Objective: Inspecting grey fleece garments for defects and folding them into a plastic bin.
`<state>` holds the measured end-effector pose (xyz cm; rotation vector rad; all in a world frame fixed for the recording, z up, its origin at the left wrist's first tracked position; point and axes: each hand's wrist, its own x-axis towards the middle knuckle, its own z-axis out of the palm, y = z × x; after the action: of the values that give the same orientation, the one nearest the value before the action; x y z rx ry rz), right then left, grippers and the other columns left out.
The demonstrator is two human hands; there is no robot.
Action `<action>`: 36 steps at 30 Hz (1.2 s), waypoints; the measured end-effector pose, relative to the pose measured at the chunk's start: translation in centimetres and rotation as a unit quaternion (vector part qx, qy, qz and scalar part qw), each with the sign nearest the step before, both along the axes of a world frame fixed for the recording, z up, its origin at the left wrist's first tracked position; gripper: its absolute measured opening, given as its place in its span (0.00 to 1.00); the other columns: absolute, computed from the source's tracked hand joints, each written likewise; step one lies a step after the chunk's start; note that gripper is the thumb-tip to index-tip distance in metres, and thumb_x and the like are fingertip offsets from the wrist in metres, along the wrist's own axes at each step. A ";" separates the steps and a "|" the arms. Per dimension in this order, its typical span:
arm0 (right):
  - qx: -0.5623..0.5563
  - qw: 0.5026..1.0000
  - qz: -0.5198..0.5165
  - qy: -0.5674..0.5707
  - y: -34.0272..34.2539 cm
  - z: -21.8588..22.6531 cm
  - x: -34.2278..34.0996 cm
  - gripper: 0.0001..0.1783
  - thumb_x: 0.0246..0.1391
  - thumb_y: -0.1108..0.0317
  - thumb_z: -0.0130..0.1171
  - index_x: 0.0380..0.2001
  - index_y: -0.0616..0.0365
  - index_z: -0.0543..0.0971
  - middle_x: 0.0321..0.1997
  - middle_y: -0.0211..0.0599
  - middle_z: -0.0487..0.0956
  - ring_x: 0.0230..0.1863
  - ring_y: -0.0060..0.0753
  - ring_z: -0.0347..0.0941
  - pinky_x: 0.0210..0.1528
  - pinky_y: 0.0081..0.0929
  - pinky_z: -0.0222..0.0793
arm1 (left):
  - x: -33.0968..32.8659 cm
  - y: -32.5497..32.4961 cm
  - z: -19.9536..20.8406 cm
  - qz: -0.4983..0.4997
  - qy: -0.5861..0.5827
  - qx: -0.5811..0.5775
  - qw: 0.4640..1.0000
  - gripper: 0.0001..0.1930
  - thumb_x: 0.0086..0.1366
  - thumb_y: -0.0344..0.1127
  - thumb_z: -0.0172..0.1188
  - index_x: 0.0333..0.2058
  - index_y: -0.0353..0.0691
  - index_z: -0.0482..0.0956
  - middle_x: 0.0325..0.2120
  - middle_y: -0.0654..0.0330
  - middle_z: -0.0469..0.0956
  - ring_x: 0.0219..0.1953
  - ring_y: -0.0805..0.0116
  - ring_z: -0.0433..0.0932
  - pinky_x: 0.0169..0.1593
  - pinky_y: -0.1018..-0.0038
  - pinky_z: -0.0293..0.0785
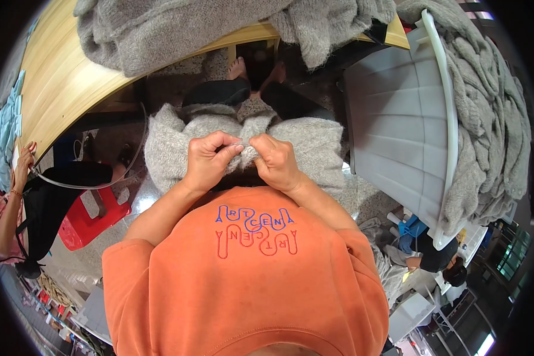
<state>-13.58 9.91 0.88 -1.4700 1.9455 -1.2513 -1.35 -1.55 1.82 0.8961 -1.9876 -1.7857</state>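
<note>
A light grey, fuzzy knitted garment [305, 137] lies bunched across my lap. My left hand [212, 155] pinches a bit of its knit between thumb and forefinger. Close by on the right, my right hand [274, 159] grips the same garment, its fingers curled in. A narrow knitted strip rises between the two hands, and the fingertips of both almost meet there. Whether a needle or thread is between the fingers is too small to tell.
Grey knitwear [178, 35] is heaped on the wooden table [50, 77] ahead. A large grey plastic bin [397, 118] piled with knitted pieces [486, 118] stands at my right. At left are a red stool [92, 219] and a seated person's hand [25, 163]. Another person bends at lower right.
</note>
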 end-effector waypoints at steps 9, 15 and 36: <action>-0.032 0.997 -0.022 -0.073 -0.4 0.2 0.4 0.09 0.33 0.80 0.50 0.24 0.62 0.71 0.20 0.41 0.71 0.21 0.45 0.69 0.21 0.32 0.65 | -0.3 0.3 0.1 0.010 0.044 -0.126 0.991 0.04 0.48 0.24 0.62 0.22 0.35 0.75 0.17 0.60 0.74 0.18 0.75 0.70 0.23 0.80 0.66; 0.007 0.999 -0.044 0.003 -0.9 0.6 1.1 0.04 0.33 0.79 0.50 0.19 0.62 0.69 0.18 0.43 0.69 0.20 0.46 0.68 0.20 0.33 0.63 | -0.4 0.4 0.2 -0.001 0.047 -0.260 0.964 0.05 0.47 0.21 0.60 0.22 0.36 0.73 0.16 0.57 0.72 0.18 0.65 0.71 0.21 0.76 0.66; -0.017 0.980 -0.041 -0.194 -1.1 1.6 0.9 0.06 0.32 0.79 0.50 0.20 0.63 0.71 0.18 0.40 0.71 0.18 0.37 0.69 0.19 0.27 0.63 | -0.5 0.9 1.3 -0.003 0.175 -0.434 0.884 0.08 0.43 0.17 0.57 0.24 0.32 0.73 0.18 0.54 0.72 0.17 0.62 0.73 0.20 0.75 0.70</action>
<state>-12.67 8.83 2.47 -1.0686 1.7425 -1.4866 -1.87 -0.62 3.07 0.2434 -2.1758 -0.7749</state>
